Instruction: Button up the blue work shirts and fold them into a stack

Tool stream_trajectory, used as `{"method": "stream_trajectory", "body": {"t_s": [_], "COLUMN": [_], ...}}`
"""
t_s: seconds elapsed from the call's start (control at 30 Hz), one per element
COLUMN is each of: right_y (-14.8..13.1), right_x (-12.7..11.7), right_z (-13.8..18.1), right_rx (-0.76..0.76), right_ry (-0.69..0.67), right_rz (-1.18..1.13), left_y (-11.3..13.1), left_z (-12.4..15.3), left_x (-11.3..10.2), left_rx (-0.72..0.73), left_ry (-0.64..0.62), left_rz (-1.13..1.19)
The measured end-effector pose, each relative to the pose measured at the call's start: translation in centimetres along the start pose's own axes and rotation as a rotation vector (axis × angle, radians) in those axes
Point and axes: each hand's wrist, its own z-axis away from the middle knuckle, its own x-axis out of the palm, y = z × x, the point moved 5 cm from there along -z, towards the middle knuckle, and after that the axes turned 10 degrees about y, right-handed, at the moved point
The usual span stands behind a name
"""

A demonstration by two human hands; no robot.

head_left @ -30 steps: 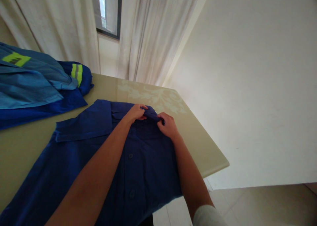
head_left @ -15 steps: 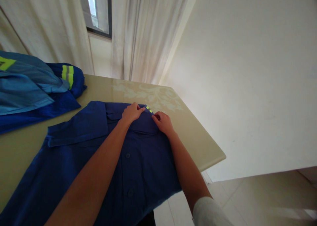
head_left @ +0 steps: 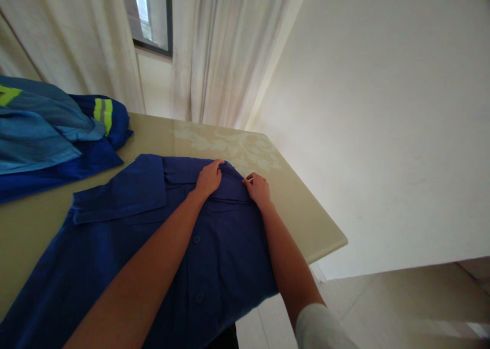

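Note:
A dark blue buttoned work shirt (head_left: 229, 247) lies spread over the table, its lower part hanging past the near edge. Its collar (head_left: 126, 188) points to the left side. At the far right of the shirt, a folded flap forms a slanted corner. My left hand (head_left: 210, 178) grips the cloth at the far edge, fingers curled over it. Just to its right, my right hand (head_left: 257, 188) pinches the same flap at its right edge. Two dark buttons show on the front between my forearms.
The cream table (head_left: 302, 216) has a pale leaf pattern and its right corner juts toward a white wall (head_left: 383, 134). A heap of blue garments (head_left: 46, 129) with yellow-grey reflective bands sits at the left. Curtains (head_left: 229, 48) hang behind.
Both hands have shifted slightly to the right along the shirt's far edge. The yellow reflective strip between them has turned almost out of sight.

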Motion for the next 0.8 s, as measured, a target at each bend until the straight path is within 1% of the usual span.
{"method": "stream_trajectory", "body": {"t_s": [0.07,0.13,0.23,0.3,0.4,0.5,0.57,0.63,0.7,0.73,0.8], "right_y": [0.5,0.6,0.0,-0.2,0.1,0.6,0.6,0.0,-1.2,-1.9,-3.1], "right_x": [0.2,0.3,0.3,0.1,0.1,0.4,0.2,-0.4,-0.9,-1.0,-0.6], "right_z": [-0.3,-0.4,-0.5,-0.5,-0.7,-0.7,-0.7,-0.5,-0.2,0.0,0.4], "right_rx": [0.032,0.015,-0.125,-0.181,-0.131,-0.043,-0.038,-0.092,-0.185,-0.238,-0.336], "right_ry": [0.001,-0.011,-0.020,0.006,0.046,0.062,0.109,0.194,0.252,0.255,0.213], "right_rz": [0.004,0.008,-0.014,-0.041,-0.065,-0.021,0.052,0.115,0.124,0.109,0.070], "left_y": [0.3,0.6,1.0,1.3,1.2,0.8,0.7,0.8,1.2,1.3,1.7], "left_z": [0.4,0.6,0.6,0.6,0.7,0.9,1.0,0.8,0.4,0.1,-0.5], "left_x": [0.2,0.3,0.2,0.3,0.8,1.4,1.8,2.1,2.5,2.6,2.9], "left_rx": [0.061,0.127,0.231,0.307,0.370,0.349,0.310,0.250,0.190,0.163,0.139], "left_ry": [0.001,0.017,0.054,0.047,-0.015,-0.068,-0.075,-0.084,-0.112,-0.128,-0.144], "left_rz": [-0.005,-0.015,-0.043,-0.053,-0.087,-0.193,-0.273,-0.344,-0.400,-0.419,-0.439]}}
